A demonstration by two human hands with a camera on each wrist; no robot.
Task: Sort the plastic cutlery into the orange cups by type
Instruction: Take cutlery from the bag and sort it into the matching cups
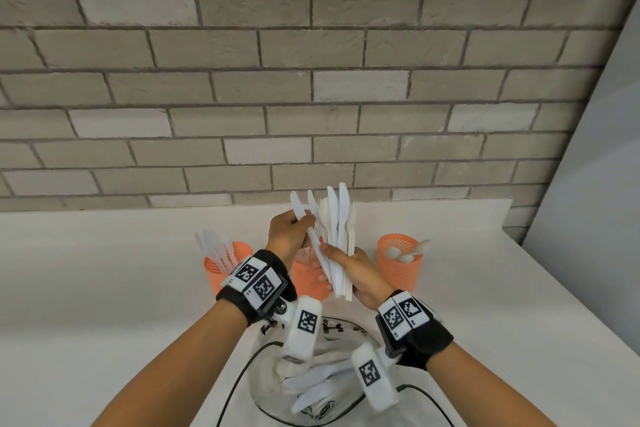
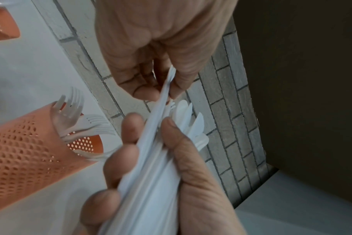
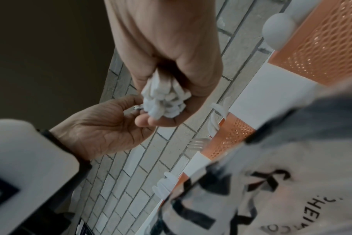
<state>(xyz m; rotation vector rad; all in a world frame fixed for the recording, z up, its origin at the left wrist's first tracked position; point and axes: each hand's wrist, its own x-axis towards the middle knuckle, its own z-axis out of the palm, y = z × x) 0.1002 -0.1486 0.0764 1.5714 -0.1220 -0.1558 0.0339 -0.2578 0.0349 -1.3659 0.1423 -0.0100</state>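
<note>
Knife being drawn from mixed bundle

Right hand (image 1: pixel 360 274) clenches bundle (image 1: pixel 341 246) above middle cup (image 1: pixel 308 279), fanned for picking; left hand (image 1: pixel 289 232) pinches one knife (image 1: pixel 306 225), likely for sorting.

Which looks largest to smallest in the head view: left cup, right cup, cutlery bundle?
1. cutlery bundle, though it is held nearer the camera.
2-3. left cup and right cup: too alike to rank, and the left one is partly hidden.
</note>
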